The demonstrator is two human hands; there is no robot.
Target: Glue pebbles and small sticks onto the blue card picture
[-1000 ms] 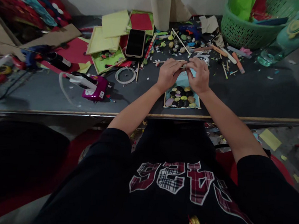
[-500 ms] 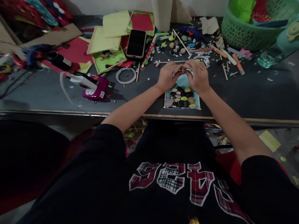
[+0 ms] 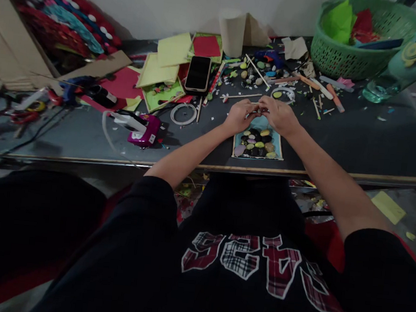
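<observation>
My left hand and my right hand meet above the far end of a small light-blue board covered with black, yellow and pink pebbles. Both hands have their fingers pinched together around a small thin item between them, too small to name. A thin wooden stick lies on the table just beyond my fingers. The board sits near the table's front edge.
A phone, coloured paper sheets, a purple glue gun, a white tape ring and loose pebbles and sticks crowd the table. A green basket and a green bottle stand far right.
The view has shifted slightly, so everything sits lower and to the right. My hands have drawn closer together above the pebble board, still pinching.
</observation>
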